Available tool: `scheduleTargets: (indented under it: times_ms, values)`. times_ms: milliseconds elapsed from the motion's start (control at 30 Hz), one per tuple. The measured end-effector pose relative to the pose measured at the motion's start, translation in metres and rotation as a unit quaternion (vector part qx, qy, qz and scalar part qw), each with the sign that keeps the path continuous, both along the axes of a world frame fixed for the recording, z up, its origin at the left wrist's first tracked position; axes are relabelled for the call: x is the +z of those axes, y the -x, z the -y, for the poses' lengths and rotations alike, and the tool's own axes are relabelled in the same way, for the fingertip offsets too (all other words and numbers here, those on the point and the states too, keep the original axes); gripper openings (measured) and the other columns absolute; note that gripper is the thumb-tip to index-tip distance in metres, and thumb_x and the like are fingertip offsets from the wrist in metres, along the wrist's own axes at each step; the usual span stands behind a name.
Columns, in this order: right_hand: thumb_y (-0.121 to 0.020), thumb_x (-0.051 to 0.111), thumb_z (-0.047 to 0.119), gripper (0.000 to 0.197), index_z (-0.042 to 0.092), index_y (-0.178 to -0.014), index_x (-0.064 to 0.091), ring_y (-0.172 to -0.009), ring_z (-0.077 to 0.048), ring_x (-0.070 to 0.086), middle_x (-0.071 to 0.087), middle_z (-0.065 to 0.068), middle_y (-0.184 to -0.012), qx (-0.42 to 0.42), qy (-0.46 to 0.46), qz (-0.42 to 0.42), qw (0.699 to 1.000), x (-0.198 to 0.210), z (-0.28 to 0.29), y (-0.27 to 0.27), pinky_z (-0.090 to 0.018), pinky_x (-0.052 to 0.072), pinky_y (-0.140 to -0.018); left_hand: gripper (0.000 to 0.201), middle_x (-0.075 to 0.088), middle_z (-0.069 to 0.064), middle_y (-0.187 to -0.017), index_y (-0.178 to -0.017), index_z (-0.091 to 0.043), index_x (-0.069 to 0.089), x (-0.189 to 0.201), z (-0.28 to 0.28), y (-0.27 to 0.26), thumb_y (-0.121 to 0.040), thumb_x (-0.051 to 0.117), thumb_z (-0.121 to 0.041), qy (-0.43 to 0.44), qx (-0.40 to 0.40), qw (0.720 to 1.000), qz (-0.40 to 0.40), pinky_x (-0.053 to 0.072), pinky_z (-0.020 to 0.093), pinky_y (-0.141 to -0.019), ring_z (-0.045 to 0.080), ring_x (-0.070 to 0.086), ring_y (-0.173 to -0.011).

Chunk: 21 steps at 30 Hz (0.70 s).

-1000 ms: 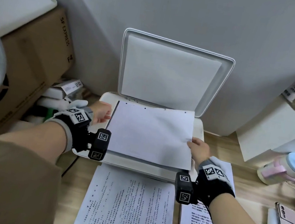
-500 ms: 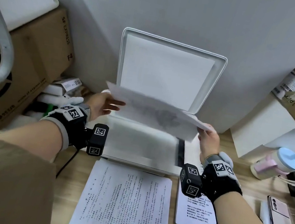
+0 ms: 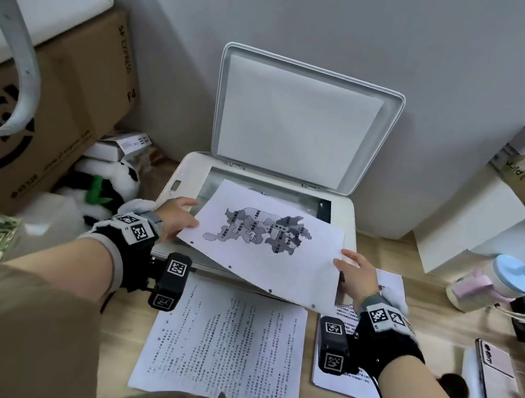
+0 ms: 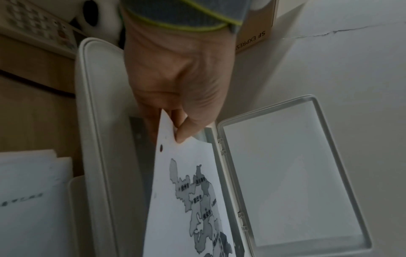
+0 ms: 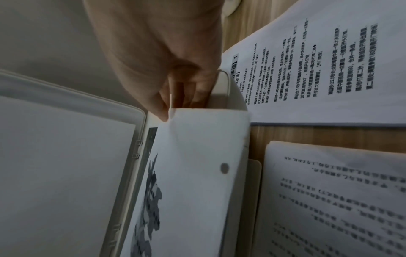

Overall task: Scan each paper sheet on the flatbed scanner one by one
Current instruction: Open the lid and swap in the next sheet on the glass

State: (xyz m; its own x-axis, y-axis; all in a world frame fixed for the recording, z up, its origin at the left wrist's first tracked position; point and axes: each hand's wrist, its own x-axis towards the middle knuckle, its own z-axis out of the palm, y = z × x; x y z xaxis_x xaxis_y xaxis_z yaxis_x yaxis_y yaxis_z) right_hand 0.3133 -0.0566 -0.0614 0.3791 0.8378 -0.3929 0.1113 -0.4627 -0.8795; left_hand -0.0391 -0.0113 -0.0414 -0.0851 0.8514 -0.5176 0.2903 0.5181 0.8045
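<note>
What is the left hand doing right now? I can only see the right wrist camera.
Observer: The left hand pinches the opposite corner of the map sheet, with the thumb on the printed side.
Operator: Is the sheet lying flat on the glass?
Observer: No. The head view shows it held above the scanner, printed side up. Its near edge overhangs the scanner's front, and bare glass shows behind it.
</note>
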Motion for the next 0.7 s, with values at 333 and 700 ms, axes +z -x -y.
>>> scheduleTargets:
  times_ms: [333, 700]
  values:
    - [-0.089, 0.063, 0.012, 0.012, 0.004, -0.08, 0.064, -0.034, -0.005, 0.052, 0.062, -0.006, -0.068, 0.124, 0.078, 0.021, 0.989, 0.028, 0.018, -0.001, -0.014, 0.037, -0.034, 0.029, 0.063, 0.01, -0.093, -0.115, 0.005, 0.062, -0.009, 0.005, -0.014, -0.086, 0.062, 0.001, -0.077, 0.096, 0.992, -0.002, 0.046, 0.006, -0.049, 0.012, 0.051, -0.062]
    - [-0.06, 0.084, 0.046, 0.044, 0.013, -0.082, 0.064, -0.058, -0.011, 0.063, 0.068, 0.005, -0.063, -0.113, -0.017, -0.118, 0.986, 0.009, 0.055, -0.04, -0.024, 0.053, -0.06, 0.031, 0.074, 0.005, -0.079, -0.093, -0.011, 0.061, 0.022, 0.016, -0.044, -0.099, 0.041, -0.035, 0.011, 0.023, 0.961, 0.277, 0.054, 0.018, -0.049, 0.014, 0.07, -0.059]
